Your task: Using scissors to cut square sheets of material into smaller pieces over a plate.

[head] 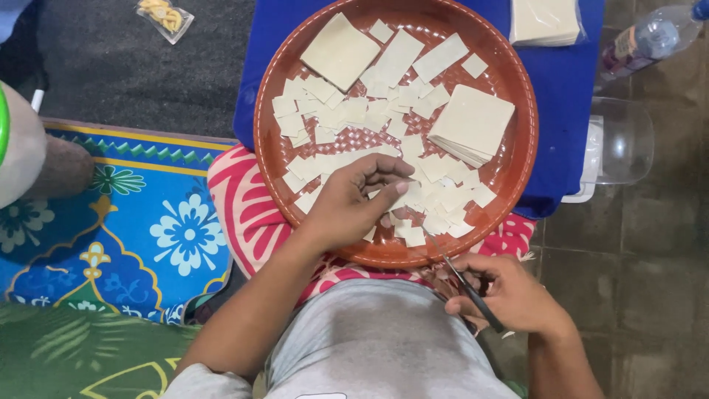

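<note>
While the fingers of the left hand [353, 203] curl down and pinch at small cream squares [413, 193] near the tray's near edge, the thumb and fingertips close on one or two of the loose pieces there. The right hand [509, 295] sits just off the tray's near right edge, its fingers wrapped shut around the handles of a pair of scissors [464, 284], whose thin blades point up toward the rim and just reach it.

The round reddish-brown tray [275, 159] rests on the person's lap, over a pink and white patterned cloth [240, 207]. Cut squares lie scattered across its middle and left side. A stack of larger cream sheets [473, 122] sits at the tray's right side, and another large sheet [340, 50] lies near the far left edge, with a few longer strips between them.

Beyond the tray's far edge a blue cloth [565, 89] carries a packet of more sheets [545, 21]. A plastic bottle [646, 37] lies to the far right, a clear plastic container [620, 140] beside it. A blue flowered mat [140, 222] covers the floor to the left.
</note>
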